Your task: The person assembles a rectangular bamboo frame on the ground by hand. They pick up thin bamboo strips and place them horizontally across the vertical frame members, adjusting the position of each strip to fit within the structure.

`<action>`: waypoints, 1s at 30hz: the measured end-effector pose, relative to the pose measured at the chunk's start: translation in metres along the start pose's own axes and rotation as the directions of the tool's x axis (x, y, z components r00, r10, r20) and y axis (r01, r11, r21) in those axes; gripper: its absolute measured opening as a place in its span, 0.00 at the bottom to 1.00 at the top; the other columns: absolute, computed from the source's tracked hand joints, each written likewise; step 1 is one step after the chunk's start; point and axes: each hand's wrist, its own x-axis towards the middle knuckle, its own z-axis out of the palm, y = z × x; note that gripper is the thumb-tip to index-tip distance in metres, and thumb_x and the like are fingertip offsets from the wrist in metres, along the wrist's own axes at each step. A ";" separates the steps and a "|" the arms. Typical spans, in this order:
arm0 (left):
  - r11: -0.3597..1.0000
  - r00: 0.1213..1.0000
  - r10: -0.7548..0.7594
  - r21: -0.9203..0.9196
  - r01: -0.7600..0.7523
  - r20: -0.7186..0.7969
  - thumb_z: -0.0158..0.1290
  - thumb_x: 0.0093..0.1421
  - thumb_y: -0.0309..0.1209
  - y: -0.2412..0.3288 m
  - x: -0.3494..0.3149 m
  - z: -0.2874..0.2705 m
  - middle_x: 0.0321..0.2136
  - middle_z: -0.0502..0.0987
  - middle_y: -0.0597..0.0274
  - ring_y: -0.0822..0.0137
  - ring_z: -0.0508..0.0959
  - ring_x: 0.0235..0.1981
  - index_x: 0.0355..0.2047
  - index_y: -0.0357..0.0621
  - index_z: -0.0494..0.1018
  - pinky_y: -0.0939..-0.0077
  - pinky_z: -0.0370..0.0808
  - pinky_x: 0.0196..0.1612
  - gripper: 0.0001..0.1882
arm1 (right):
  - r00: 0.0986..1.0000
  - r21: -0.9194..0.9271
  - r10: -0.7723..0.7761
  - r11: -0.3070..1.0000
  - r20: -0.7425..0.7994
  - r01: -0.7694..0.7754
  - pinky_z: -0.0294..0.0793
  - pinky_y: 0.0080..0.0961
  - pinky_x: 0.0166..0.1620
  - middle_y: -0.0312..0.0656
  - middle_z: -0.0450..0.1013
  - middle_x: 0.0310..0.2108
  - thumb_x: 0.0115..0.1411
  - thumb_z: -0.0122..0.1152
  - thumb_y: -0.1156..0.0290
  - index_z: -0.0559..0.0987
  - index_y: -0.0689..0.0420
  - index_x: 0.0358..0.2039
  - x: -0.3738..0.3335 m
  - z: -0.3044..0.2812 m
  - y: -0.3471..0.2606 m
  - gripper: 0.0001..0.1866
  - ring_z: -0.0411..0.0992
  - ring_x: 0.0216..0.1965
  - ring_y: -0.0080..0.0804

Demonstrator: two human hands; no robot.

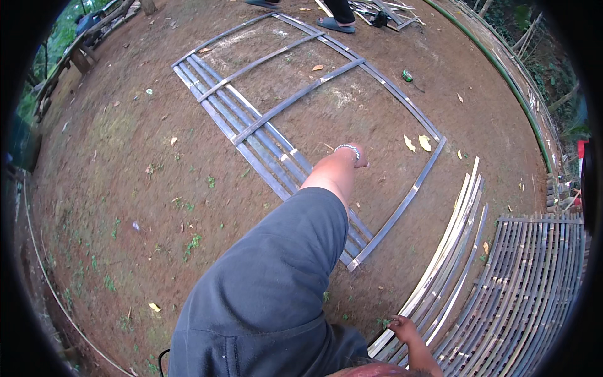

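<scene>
My left hand (361, 156), with a braided bracelet at the wrist, reaches out from a dark grey sleeve over a flat frame of split bamboo slats (279, 110) on the ground. Its fingers point away from view, so their grip is hidden. Several slats lie side by side along the frame's left side, partly covered by my arm. At the lower right, my right hand (405, 328) is closed, its fingers curled beside a bundle of long loose bamboo strips (453, 242). Whatever those fingers hold is too small to make out.
A slatted bamboo panel (512, 292) lies at the right. Beyond the frame are another person's sandal (336, 25), a small green round object (407, 76) and a pile of sticks (392, 14). A long green pole (502, 69) borders the bare earth at right.
</scene>
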 end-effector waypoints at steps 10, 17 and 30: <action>1.000 0.999 0.017 -0.001 -0.017 0.036 0.54 0.62 0.60 0.003 -0.009 -0.008 0.55 0.79 0.48 0.47 0.77 0.58 0.53 0.40 0.80 0.53 0.72 0.61 0.35 | 0.999 -0.050 -0.027 0.998 -0.027 0.025 0.77 0.32 0.51 0.46 0.83 0.42 0.59 0.72 0.57 0.77 0.59 0.59 0.004 0.003 0.012 0.31 0.81 0.47 0.38; 0.999 0.998 0.034 0.004 -0.035 0.044 0.54 0.63 0.59 0.002 -0.008 -0.009 0.56 0.79 0.48 0.46 0.76 0.60 0.53 0.40 0.80 0.54 0.71 0.62 0.35 | 0.999 -0.022 -0.026 0.999 -0.020 0.025 0.77 0.30 0.50 0.46 0.83 0.43 0.60 0.72 0.61 0.75 0.60 0.60 -0.003 0.004 0.002 0.31 0.80 0.46 0.34; 0.999 0.999 0.029 -0.029 -0.028 0.041 0.55 0.64 0.57 0.011 -0.007 -0.008 0.58 0.77 0.47 0.47 0.75 0.61 0.54 0.40 0.79 0.55 0.70 0.64 0.33 | 1.000 0.083 -0.017 0.996 -0.022 0.019 0.77 0.31 0.51 0.47 0.83 0.43 0.59 0.73 0.60 0.76 0.61 0.60 -0.001 0.012 0.015 0.31 0.80 0.46 0.35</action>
